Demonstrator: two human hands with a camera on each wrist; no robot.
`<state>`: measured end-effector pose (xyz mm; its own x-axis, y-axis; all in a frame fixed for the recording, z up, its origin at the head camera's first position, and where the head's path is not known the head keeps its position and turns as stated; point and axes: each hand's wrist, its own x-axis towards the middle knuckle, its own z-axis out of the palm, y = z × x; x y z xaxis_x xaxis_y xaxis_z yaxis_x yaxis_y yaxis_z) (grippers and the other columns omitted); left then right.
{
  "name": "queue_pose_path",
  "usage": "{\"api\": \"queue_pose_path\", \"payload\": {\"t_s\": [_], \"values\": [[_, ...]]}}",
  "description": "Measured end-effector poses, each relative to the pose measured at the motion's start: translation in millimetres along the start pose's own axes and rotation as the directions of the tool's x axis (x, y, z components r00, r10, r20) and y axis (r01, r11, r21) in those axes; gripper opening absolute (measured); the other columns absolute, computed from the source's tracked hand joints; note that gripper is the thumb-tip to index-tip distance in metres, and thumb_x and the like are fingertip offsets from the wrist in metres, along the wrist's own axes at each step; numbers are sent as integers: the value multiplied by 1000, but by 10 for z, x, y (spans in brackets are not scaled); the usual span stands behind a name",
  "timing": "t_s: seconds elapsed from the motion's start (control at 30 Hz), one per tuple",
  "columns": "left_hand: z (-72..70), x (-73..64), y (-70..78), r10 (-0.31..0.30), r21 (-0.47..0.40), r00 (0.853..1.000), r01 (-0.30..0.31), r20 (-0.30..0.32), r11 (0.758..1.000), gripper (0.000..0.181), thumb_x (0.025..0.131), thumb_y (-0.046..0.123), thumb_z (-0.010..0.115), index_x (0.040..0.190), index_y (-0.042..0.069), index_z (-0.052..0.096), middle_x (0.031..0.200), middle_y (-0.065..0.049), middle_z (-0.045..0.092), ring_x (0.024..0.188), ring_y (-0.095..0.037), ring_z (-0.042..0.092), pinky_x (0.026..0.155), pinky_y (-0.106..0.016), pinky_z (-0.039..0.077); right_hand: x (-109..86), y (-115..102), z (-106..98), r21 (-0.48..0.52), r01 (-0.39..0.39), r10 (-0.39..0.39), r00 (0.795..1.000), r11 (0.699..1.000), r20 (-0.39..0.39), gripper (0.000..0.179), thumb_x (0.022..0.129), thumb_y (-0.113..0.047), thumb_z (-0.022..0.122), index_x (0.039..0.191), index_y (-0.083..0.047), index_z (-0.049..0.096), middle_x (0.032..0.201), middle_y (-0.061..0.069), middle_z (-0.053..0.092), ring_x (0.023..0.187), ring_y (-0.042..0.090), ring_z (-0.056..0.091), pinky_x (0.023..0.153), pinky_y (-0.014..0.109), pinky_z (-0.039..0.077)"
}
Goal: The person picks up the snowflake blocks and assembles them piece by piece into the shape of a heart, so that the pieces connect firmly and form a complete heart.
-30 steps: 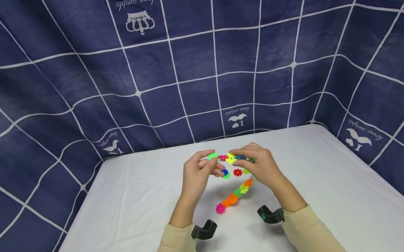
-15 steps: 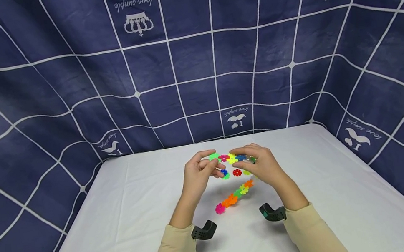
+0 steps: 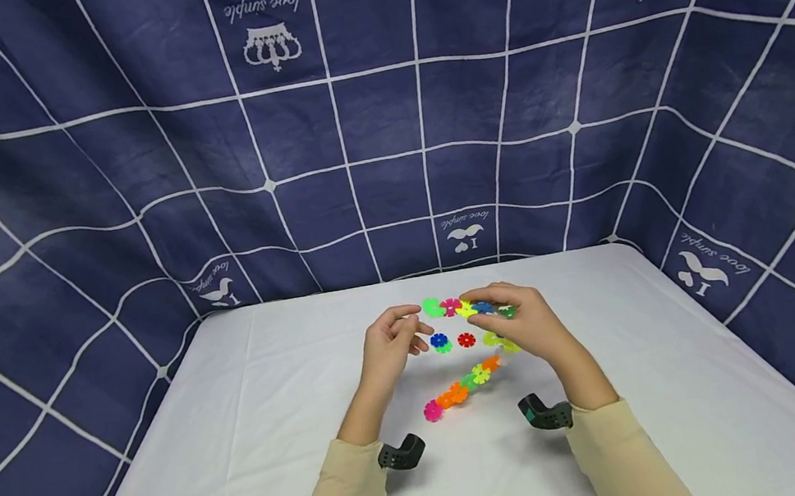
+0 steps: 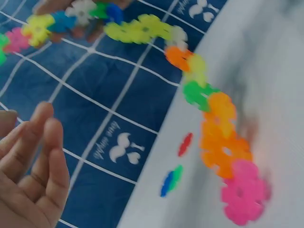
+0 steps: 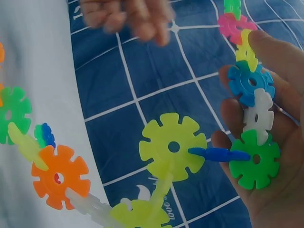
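Note:
My right hand (image 3: 525, 319) pinches a chain of interlocking plastic flower discs at a yellow disc (image 5: 247, 50). From there the chain runs along the fingers past a blue disc (image 5: 251, 81) and a green disc (image 5: 255, 160), then down through lime discs (image 5: 173, 147) to an orange stretch (image 3: 458, 393). Its pink end disc (image 4: 243, 192) hangs low, close over the table. The other end, a light green disc (image 3: 432, 307), juts toward my left hand (image 3: 391, 348). That hand holds nothing, its fingers loosely bent, a small gap from the green end.
On the white table (image 3: 278, 428) lie a loose red disc (image 3: 467, 340) and a blue disc (image 3: 439, 340) overlapping a green disc (image 3: 444, 348). A dark blue checked cloth (image 3: 381, 117) hangs behind and along the sides.
My left hand has let go of the chain's light green end and drawn back to the left. My right hand has shifted slightly right, taking the chain along. The loose discs stay put.

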<state>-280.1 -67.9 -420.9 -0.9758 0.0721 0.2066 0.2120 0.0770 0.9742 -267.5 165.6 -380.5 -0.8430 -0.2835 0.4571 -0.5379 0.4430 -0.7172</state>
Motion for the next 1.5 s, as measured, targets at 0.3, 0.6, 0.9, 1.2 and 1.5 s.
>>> {"api": "queue_pose_path", "payload": {"t_s": [0.3,0.6,0.9,1.2,1.5], "values": [[57,111,-405,-23,231,1000,20,13,973,23,94,13,68,117,9,69,110,-8,72,98,-20,63,88,-33,54,-10,48,-61,17,-18,17,999,1000,40,29,91,-22,74,120,-19,73,119,-1,72,112,22,65,95,46,55],[119,246,-625,-136,362,987,98,80,927,36,91,11,72,127,8,65,129,-9,66,112,-29,60,93,-41,55,-22,48,-57,23,-35,33,998,999,53,29,91,-23,74,119,-20,73,120,0,72,112,21,65,94,38,55],[166,398,-699,-150,462,976,60,160,885,42,88,9,75,128,12,64,129,-7,68,118,-27,60,105,-44,49,-21,68,-61,19,-54,53,997,998,52,29,91,-24,74,120,-21,72,120,-2,72,113,21,65,96,43,54],[162,334,-766,-81,518,984,-12,157,855,38,81,6,81,116,14,70,104,2,74,101,-19,61,97,-39,51,2,86,-38,19,-42,40,997,999,68,30,91,-23,73,121,-18,72,120,3,72,113,24,65,98,49,53],[154,265,-737,-58,575,978,-69,199,815,23,85,5,77,106,14,78,89,0,67,85,-13,57,84,-33,52,-1,108,-21,7,-58,57,996,998,61,30,91,-25,73,121,-17,72,121,4,72,117,27,64,102,55,50]]}}
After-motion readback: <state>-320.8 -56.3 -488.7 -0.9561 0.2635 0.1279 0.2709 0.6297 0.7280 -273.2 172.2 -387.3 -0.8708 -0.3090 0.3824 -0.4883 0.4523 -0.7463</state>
